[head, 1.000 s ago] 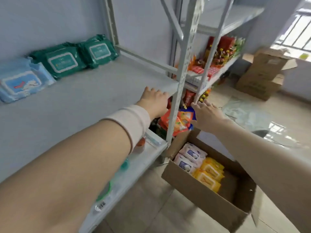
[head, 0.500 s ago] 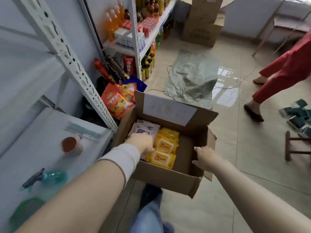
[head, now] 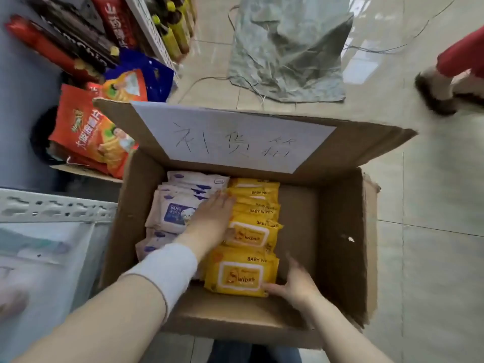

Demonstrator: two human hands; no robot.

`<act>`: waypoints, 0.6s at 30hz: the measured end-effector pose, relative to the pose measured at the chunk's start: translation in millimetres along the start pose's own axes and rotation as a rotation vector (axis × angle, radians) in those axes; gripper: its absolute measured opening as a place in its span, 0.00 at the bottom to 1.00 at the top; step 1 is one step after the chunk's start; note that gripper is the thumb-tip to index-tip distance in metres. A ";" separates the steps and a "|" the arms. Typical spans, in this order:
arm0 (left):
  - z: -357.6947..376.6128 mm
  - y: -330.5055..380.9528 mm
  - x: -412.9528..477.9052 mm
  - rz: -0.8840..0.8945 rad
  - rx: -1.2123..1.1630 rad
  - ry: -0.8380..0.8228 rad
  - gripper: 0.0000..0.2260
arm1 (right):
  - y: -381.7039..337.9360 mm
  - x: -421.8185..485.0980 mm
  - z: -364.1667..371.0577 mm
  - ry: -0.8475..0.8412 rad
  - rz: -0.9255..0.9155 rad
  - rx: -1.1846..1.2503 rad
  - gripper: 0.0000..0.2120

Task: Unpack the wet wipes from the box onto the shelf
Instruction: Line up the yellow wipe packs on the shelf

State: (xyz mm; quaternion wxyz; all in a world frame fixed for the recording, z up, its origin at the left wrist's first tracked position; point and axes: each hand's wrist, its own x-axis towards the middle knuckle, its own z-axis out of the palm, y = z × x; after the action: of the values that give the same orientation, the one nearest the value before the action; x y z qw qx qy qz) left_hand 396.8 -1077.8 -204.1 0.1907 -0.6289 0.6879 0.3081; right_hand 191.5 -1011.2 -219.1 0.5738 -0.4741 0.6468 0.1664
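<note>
many wipes packs (head: 248, 235) lie in the box (head: 340, 231), so much is left; left hand (head: 212, 217) lies flat on them, right hand (head: 298, 284), fingers spread, touches one.

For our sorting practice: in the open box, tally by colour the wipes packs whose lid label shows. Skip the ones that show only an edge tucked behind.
Yellow packs: 2, the front one and the next behind it
White packs: 1
Total: 3

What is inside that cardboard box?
The cardboard box holds white wipe packs on the left and yellow wipe packs beside them; its right part is bare. The left hand covers some packs; anything beneath is hidden.
</note>
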 end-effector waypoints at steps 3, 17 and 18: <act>12.9 -15.0 33.7 0.104 0.180 -0.019 0.32 | 5.8 32.2 11.6 -0.069 -0.025 0.163 0.39; 14.6 -15.8 54.0 0.178 -0.047 -0.142 0.15 | 13.2 38.6 38.4 0.040 0.081 0.503 0.27; 15.7 -15.3 51.9 0.161 -0.127 -0.161 0.15 | 13.2 38.0 38.6 0.031 0.076 0.526 0.25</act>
State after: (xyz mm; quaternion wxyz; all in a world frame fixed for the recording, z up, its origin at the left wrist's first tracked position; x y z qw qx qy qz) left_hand 402.9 -1106.5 -252.3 0.1799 -0.5558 0.6976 0.4149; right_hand 207.5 -991.4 -268.8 0.6605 -0.2867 0.6939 0.0067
